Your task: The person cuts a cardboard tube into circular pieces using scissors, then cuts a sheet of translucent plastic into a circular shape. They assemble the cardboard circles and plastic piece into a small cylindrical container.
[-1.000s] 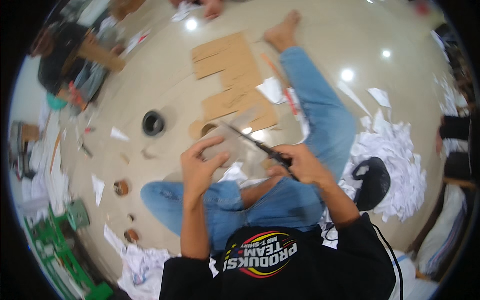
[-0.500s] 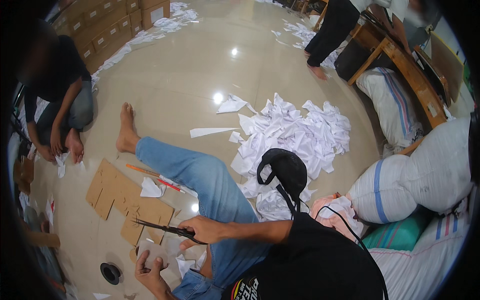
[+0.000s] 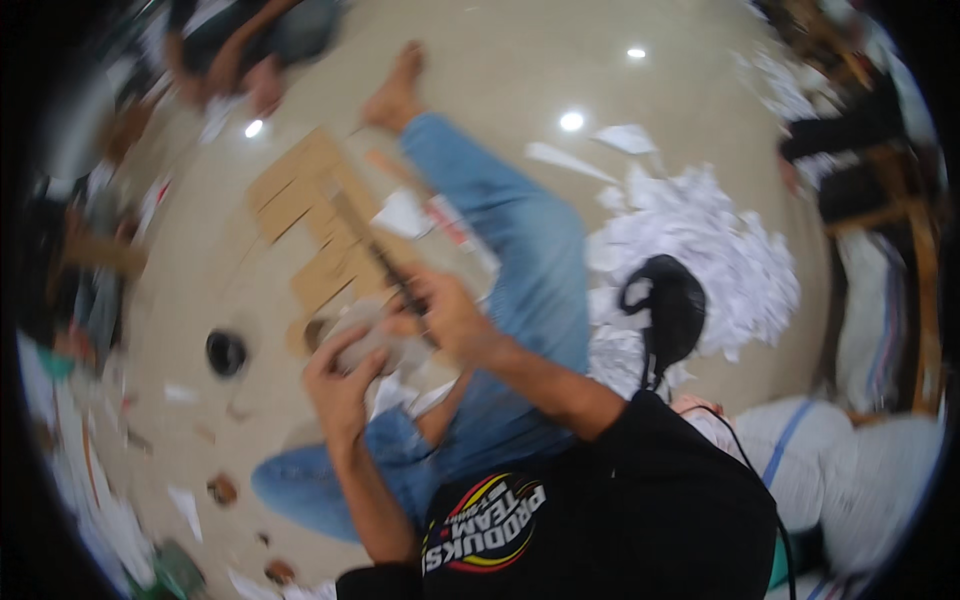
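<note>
My right hand (image 3: 450, 318) is closed around a pair of black-handled scissors (image 3: 375, 248). Their blades point away from me, over the cut cardboard. Just left of it, my left hand (image 3: 340, 388) curls its fingers and thumb round a pale, greyish, translucent piece (image 3: 362, 338); blur hides exactly what it is. The two hands are close together above my bent leg. Ahead of them on the floor lies a slotted brown cardboard sheet (image 3: 285, 200), with a white cloth scrap (image 3: 402, 215) beside it.
A large heap of white cloth scraps (image 3: 710, 260) lies right of my outstretched leg, with a black cap-like item (image 3: 675, 310) at its near side. A dark spool (image 3: 226, 352) sits on the left floor. White sacks (image 3: 800, 445) stand at right. Another person (image 3: 265, 45) sits far left.
The view has swung left and down, so the floor things sit further right and higher. Both hands keep their hold; the scissors now point more directly away from me.
</note>
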